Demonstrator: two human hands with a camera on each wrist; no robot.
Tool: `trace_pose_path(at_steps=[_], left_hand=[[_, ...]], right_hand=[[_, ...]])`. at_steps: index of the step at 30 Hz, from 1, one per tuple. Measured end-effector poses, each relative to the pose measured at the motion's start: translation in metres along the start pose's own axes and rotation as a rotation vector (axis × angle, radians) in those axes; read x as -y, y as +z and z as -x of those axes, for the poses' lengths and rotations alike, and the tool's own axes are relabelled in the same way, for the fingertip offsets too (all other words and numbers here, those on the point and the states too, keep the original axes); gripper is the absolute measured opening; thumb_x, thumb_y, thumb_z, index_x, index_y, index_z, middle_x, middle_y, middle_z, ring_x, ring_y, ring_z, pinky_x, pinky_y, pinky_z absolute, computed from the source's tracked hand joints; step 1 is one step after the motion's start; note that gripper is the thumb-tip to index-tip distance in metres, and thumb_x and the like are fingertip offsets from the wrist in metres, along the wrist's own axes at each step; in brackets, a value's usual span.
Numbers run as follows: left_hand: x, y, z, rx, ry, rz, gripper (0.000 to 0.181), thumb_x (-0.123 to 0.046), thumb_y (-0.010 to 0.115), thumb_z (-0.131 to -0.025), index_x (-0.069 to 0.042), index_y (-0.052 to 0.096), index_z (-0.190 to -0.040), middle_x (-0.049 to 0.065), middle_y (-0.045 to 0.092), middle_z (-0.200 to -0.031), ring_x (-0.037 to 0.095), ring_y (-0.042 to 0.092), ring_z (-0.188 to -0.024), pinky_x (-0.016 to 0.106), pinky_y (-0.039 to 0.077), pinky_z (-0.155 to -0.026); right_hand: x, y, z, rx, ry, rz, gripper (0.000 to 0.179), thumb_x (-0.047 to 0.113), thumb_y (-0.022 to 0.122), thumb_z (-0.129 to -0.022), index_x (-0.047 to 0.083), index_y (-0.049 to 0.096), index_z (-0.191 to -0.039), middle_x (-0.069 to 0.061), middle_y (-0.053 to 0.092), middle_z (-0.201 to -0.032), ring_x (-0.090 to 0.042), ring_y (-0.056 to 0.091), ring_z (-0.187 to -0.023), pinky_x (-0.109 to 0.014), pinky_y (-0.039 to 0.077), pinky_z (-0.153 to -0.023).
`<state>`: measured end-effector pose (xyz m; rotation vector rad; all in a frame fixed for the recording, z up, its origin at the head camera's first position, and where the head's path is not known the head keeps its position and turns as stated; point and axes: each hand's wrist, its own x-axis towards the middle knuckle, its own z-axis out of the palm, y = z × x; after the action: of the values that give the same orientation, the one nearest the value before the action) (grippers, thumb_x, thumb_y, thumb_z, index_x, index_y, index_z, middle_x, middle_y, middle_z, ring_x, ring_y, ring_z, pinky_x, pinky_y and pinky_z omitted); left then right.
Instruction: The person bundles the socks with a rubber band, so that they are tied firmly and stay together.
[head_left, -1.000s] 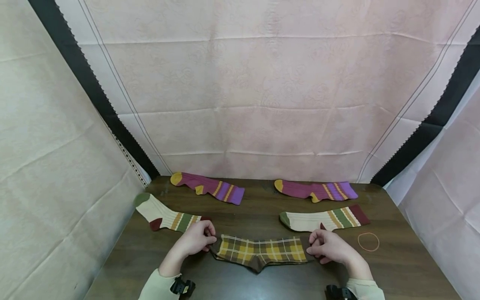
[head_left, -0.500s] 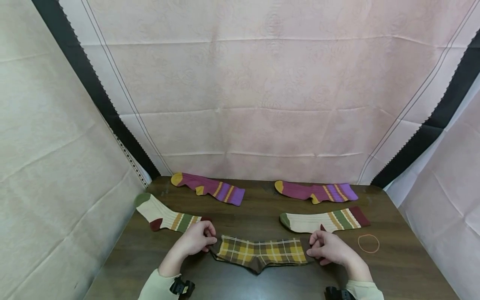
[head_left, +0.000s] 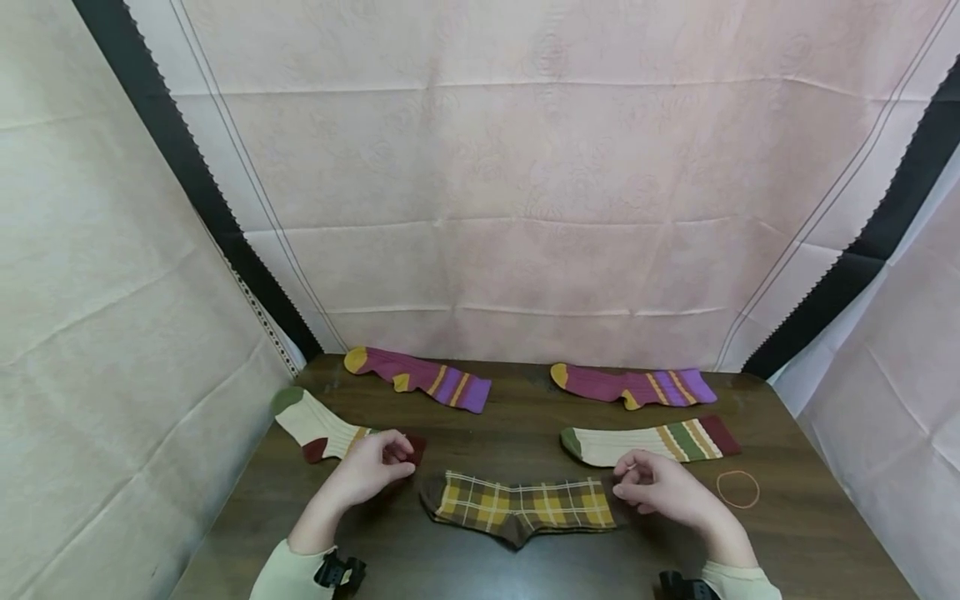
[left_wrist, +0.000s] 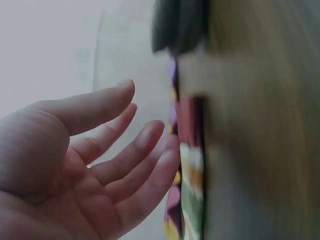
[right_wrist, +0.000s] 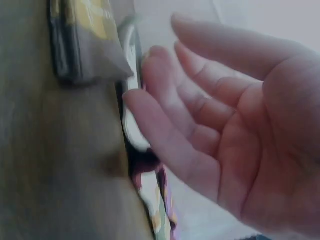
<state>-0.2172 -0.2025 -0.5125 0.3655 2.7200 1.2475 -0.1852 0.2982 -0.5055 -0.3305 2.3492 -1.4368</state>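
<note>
A yellow-and-brown plaid sock (head_left: 525, 504) lies flat at the front middle of the table in the head view, with a second layer showing along its lower edge. Just left of it is my left hand (head_left: 371, 468), fingers loosely bent and holding nothing. The same hand (left_wrist: 100, 165) has its thumb apart from the fingers in the left wrist view. My right hand (head_left: 663, 492) hovers close to the sock's right end. In the right wrist view that hand (right_wrist: 235, 125) holds nothing, its fingers relaxed and apart from the plaid sock (right_wrist: 92, 40).
A cream striped sock (head_left: 318, 423) lies partly behind my left hand; another cream striped sock (head_left: 622, 442) lies beyond my right. Two purple socks, one left (head_left: 416, 371) and one right (head_left: 600, 382), lie along the back. A thin rubber band (head_left: 757, 492) rests at right.
Both hands have let go of the plaid sock's ends. The left has drawn away to the left, over the cream sock; the right has lifted slightly. The plaid sock stays in place.
</note>
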Motion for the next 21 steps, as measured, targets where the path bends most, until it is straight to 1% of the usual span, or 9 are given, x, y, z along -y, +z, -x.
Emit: trace_pose_path(at_steps=[2,5,8,10,13,16,18,21], left_hand=[[0.006,-0.006,0.001,-0.021,0.001,-0.031,0.015,-0.008,0.083,-0.094,-0.007,0.073,-0.105,0.004,0.071,-0.098,0.020,0.065,-0.090,0.042,0.055,-0.082],[0.015,-0.012,0.000,-0.039,-0.008,-0.067,0.016,-0.007,0.082,-0.094,-0.007,0.074,-0.107,0.006,0.072,-0.101,0.024,0.066,-0.095,0.047,0.056,-0.087],[0.022,-0.016,-0.002,-0.051,-0.021,-0.088,0.017,-0.008,0.083,-0.093,-0.007,0.075,-0.108,0.005,0.072,-0.102,0.026,0.067,-0.099,0.049,0.055,-0.090],[0.025,-0.017,-0.004,-0.065,-0.026,-0.101,0.018,-0.009,0.084,-0.092,-0.008,0.076,-0.108,0.004,0.073,-0.102,0.025,0.067,-0.100,0.049,0.055,-0.090],[0.025,-0.016,-0.006,-0.076,-0.035,-0.097,0.019,-0.009,0.086,-0.091,-0.009,0.076,-0.107,0.004,0.073,-0.104,0.027,0.068,-0.101,0.051,0.055,-0.091],[0.025,-0.015,-0.007,-0.063,-0.045,-0.089,0.020,-0.008,0.085,-0.091,-0.008,0.075,-0.108,0.006,0.073,-0.105,0.027,0.068,-0.102,0.052,0.055,-0.092],[0.023,-0.014,-0.008,-0.055,-0.054,-0.083,0.020,-0.007,0.085,-0.091,-0.008,0.075,-0.109,0.006,0.073,-0.106,0.027,0.068,-0.102,0.053,0.055,-0.093],[0.022,-0.012,-0.009,-0.056,-0.057,-0.085,0.020,-0.006,0.085,-0.091,-0.008,0.075,-0.108,0.005,0.073,-0.104,0.025,0.068,-0.100,0.053,0.055,-0.092]], right_hand=[[0.008,0.004,-0.006,-0.001,-0.032,0.014,0.025,0.011,0.073,-0.102,-0.005,0.062,-0.117,-0.011,0.070,-0.094,-0.030,0.070,-0.088,-0.040,0.062,-0.071],[0.021,0.013,-0.018,-0.002,-0.085,0.044,0.025,0.011,0.073,-0.101,-0.005,0.063,-0.118,-0.010,0.071,-0.096,-0.028,0.071,-0.087,-0.038,0.061,-0.070],[0.034,0.025,-0.035,0.009,-0.136,0.080,0.026,0.014,0.074,-0.102,-0.003,0.065,-0.119,-0.008,0.071,-0.097,-0.027,0.070,-0.084,-0.037,0.060,-0.069],[0.043,0.035,-0.046,0.035,-0.166,0.078,0.026,0.015,0.074,-0.103,-0.002,0.066,-0.120,-0.008,0.071,-0.099,-0.029,0.070,-0.084,-0.039,0.061,-0.070],[0.054,0.051,-0.062,0.081,-0.195,0.062,0.025,0.015,0.073,-0.103,-0.001,0.066,-0.121,-0.007,0.072,-0.101,-0.033,0.070,-0.088,-0.044,0.062,-0.074],[0.062,0.065,-0.076,0.116,-0.211,0.045,0.023,0.015,0.073,-0.104,0.001,0.068,-0.121,-0.006,0.073,-0.102,-0.034,0.071,-0.089,-0.050,0.062,-0.077],[0.065,0.074,-0.086,0.131,-0.214,0.040,0.023,0.014,0.073,-0.104,0.001,0.068,-0.121,-0.005,0.074,-0.103,-0.032,0.071,-0.090,-0.049,0.063,-0.077],[0.068,0.086,-0.100,0.135,-0.197,0.030,0.024,0.014,0.072,-0.104,0.000,0.068,-0.123,-0.005,0.074,-0.104,-0.027,0.071,-0.091,-0.046,0.063,-0.078]])
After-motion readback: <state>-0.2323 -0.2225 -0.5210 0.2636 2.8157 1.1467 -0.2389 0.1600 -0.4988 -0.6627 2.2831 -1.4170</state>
